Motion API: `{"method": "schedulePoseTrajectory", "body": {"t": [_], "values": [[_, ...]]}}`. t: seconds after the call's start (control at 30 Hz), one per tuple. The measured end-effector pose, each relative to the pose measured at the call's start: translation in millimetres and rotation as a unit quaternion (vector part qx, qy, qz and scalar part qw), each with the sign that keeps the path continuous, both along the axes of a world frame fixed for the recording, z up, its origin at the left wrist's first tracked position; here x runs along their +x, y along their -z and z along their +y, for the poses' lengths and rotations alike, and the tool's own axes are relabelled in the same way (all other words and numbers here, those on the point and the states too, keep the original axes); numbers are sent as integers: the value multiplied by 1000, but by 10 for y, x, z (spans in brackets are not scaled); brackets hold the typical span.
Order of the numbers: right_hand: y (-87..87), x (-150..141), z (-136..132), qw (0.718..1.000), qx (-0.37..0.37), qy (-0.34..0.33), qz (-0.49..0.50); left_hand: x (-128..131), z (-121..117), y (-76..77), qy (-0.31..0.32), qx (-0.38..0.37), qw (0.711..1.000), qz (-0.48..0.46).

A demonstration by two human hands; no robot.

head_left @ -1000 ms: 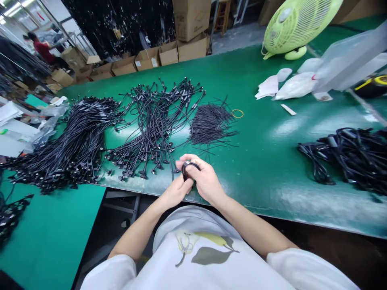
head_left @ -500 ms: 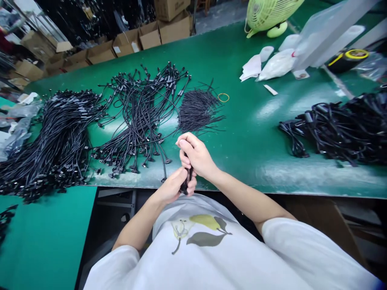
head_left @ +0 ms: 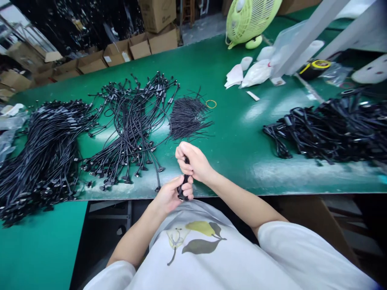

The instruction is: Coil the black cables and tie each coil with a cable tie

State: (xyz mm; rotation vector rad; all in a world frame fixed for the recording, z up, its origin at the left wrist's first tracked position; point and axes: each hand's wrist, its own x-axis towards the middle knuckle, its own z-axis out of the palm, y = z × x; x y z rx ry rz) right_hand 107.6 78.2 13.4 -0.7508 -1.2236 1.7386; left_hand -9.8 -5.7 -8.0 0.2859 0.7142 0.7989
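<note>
Over the table's front edge, close to my body, a folded black cable is gripped between my hands. My left hand wraps round its lower part, thumb on top. Just above it, my right hand is closed round the upper part; its fingers hide most of what they pinch. Beyond my hands lies a pile of short thin black ties. To its left are loose black cables with connectors at both ends, and farther left a thicker heap of similar cables.
Bundled black cables lie on the green table at right. A yellow rubber band is beside the ties. Farther back stand a green fan, a grey post and a tape measure. Cardboard boxes line the far edge.
The camera view has shifted, so the table's things sit farther left and mostly lower in view. Both hands keep their hold on the cable, with the right hand's fingers curled more tightly.
</note>
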Motion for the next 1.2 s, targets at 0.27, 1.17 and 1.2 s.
{"method": "schedulePoseTrajectory", "body": {"t": [0.27, 1.17, 1.2], "values": [[230, 392, -243, 650, 570, -133, -485, -249, -46, 193, 52, 348, 767, 537], [400, 556, 308, 838, 237, 70, -487, -106, 168, 116, -155, 123, 969, 145], [397, 501, 169, 861, 222, 66, -453, -83, 187, 126, -157, 122, 970, 140]]}}
